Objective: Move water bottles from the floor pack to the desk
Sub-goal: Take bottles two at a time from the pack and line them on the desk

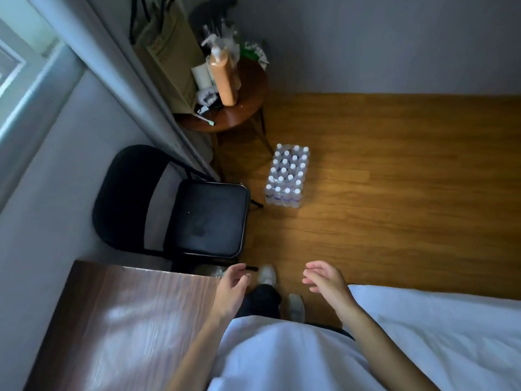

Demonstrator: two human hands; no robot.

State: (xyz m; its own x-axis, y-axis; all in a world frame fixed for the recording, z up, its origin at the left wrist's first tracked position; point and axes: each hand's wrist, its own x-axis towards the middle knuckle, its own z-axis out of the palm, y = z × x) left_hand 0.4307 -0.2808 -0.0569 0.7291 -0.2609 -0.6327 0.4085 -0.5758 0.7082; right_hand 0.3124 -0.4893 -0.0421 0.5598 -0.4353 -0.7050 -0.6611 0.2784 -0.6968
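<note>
Holding nothing, both hands hang with fingers loosely spread: left hand [231, 289] over the far right corner of the brown wood-grain desk [118, 320], right hand [324, 279] apart. The shrink-wrapped pack of white-capped clear water bottles [287, 176] sits on the wooden floor [394, 193], beside the black folding chair [208, 218].

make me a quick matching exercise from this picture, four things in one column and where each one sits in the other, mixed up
Things:
1. water bottle pack
2. orange pump bottle
3. black folding chair
4. desk

Places:
A. on the round side table
B. bottom left, by the left hand
C. on the wooden floor, right of the chair
D. between the desk and the round table

Pairs: 1-C, 2-A, 3-D, 4-B
</note>
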